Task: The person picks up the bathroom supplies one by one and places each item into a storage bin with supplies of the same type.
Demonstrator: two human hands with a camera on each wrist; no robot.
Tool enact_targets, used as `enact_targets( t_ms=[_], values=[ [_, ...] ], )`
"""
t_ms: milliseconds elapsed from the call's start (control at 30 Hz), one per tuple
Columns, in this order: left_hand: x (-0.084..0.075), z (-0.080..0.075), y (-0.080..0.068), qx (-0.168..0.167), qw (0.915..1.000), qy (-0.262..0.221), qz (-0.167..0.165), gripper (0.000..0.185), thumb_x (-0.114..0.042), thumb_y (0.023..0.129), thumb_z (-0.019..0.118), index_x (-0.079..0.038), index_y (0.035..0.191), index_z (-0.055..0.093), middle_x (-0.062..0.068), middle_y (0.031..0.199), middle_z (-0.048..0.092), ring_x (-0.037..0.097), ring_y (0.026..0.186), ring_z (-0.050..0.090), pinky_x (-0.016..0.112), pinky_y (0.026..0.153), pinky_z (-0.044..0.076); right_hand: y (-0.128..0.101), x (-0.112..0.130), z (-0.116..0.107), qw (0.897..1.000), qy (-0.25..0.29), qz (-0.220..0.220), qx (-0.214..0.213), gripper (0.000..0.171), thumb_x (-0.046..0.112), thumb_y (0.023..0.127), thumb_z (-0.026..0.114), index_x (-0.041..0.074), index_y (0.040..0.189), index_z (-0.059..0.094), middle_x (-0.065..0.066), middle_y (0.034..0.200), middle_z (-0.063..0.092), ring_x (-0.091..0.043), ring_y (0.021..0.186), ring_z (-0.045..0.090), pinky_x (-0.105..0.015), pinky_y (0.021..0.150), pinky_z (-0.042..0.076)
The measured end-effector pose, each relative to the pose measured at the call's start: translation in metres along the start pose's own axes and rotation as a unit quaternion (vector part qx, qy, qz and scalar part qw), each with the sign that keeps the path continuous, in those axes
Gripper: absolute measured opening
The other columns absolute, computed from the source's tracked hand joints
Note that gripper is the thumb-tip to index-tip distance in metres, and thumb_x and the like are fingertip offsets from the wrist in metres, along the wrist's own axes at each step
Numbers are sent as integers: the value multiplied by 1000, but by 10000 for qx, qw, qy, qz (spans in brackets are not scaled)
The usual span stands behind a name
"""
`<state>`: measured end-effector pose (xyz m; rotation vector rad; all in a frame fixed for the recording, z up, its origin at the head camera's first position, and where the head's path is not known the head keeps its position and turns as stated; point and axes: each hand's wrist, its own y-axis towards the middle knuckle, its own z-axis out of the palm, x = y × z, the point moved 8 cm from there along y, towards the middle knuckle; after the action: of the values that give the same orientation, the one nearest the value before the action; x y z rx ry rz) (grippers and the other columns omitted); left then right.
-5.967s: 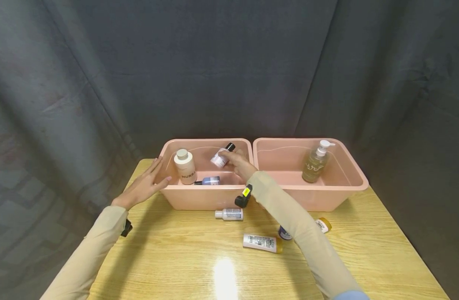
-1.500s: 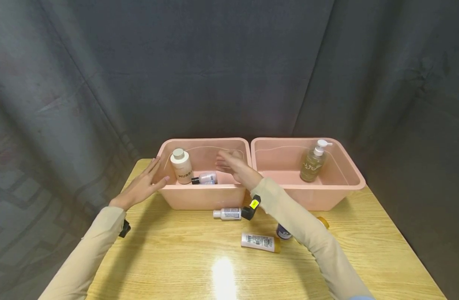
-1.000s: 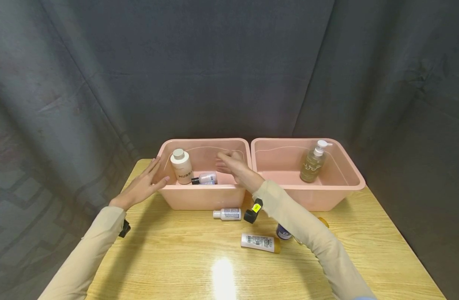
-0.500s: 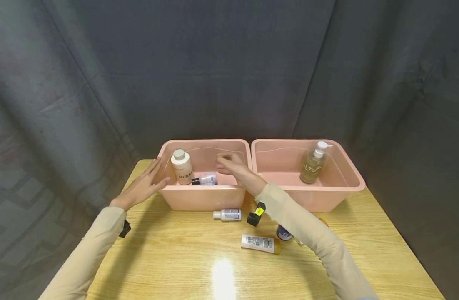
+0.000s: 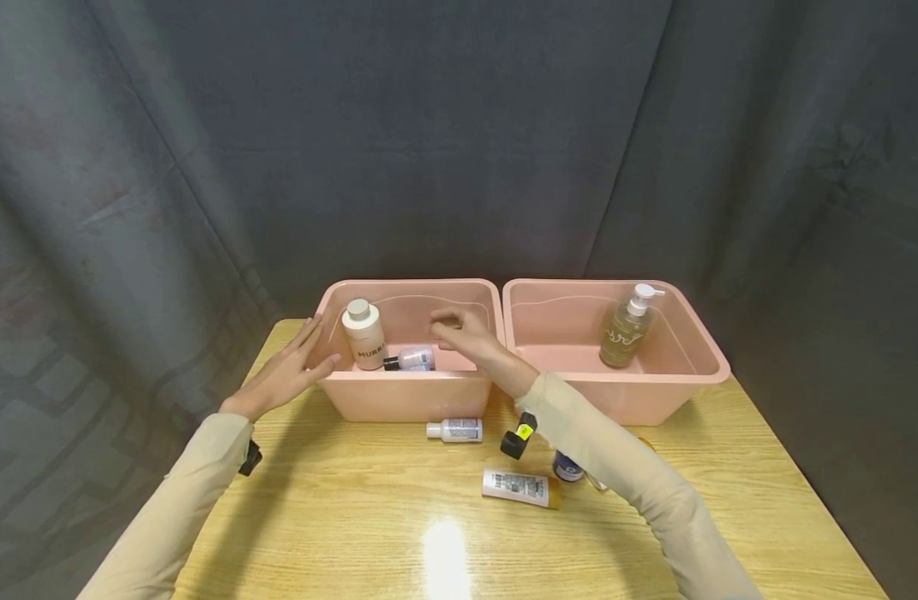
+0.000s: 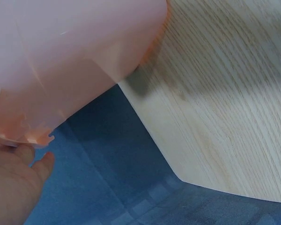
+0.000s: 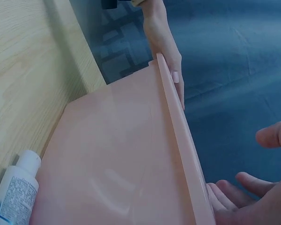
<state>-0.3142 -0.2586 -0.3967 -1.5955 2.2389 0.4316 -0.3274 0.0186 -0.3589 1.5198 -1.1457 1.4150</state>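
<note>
My left hand (image 5: 282,379) rests with straight fingers on the left rim of the left pink bin (image 5: 414,400). Over the same bin hovers my right hand (image 5: 466,337), its fingers loosely curved and the thumb apart, holding nothing. In the right wrist view, that hand (image 7: 253,197) shows thumb and fingers spread near the bin's rim. Inside stand a white bottle (image 5: 365,337) with a grey-beige cap and, lying beside it, a small pale bottle (image 5: 416,358) with a black cap. The bin's front wall hides part of the small bottle.
A second pink bin (image 5: 624,396) on the right holds a green pump bottle (image 5: 622,333). In front on the wooden table (image 5: 339,517) lie a small white bottle (image 5: 459,430), a white tube (image 5: 515,486) with a gold cap and a dark blue container (image 5: 567,467), near the right sleeve.
Six seconds ago my right hand held the small black-capped bottle; it now lies in the left bin, over where a bluish one lay. Lately the right fingers have curled slightly. My left hand stays put.
</note>
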Motion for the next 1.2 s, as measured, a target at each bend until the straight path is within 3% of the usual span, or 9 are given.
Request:
enact_targets(
  t_ms=[233,433,833,1200],
  values=[
    [-1,-2,1,18,10000,45,28,87,-60,99,46,-11,160,8,8,166,-3,43,147,10,67,109,23,-8,6,3,9975,-553,-415,169,43,10,94,65,-4,133,56,-21,129,59,-32,114,59,-41,98,49],
    [-1,-3,0,-39,10000,18,41,87,-59,99,47,-10,160,9,9,166,-1,44,147,12,68,108,24,-13,10,8,9917,-1077,-599,369,47,17,93,67,0,135,55,-16,131,60,-30,117,58,-38,101,46],
    [0,-2,1,8,10000,27,-46,88,-61,98,46,-10,160,9,7,166,-2,43,147,12,67,109,24,-26,19,10,9828,-1376,-1132,485,46,10,93,67,-6,133,54,-22,132,57,-36,118,57,-42,101,47],
    [0,0,2,52,10000,34,-53,88,-62,98,46,-11,160,8,6,166,-4,44,147,12,67,109,23,-32,21,7,9711,-1722,-1620,332,45,9,89,68,-4,131,58,-23,131,57,-36,117,56,-50,101,46]
  ],
)
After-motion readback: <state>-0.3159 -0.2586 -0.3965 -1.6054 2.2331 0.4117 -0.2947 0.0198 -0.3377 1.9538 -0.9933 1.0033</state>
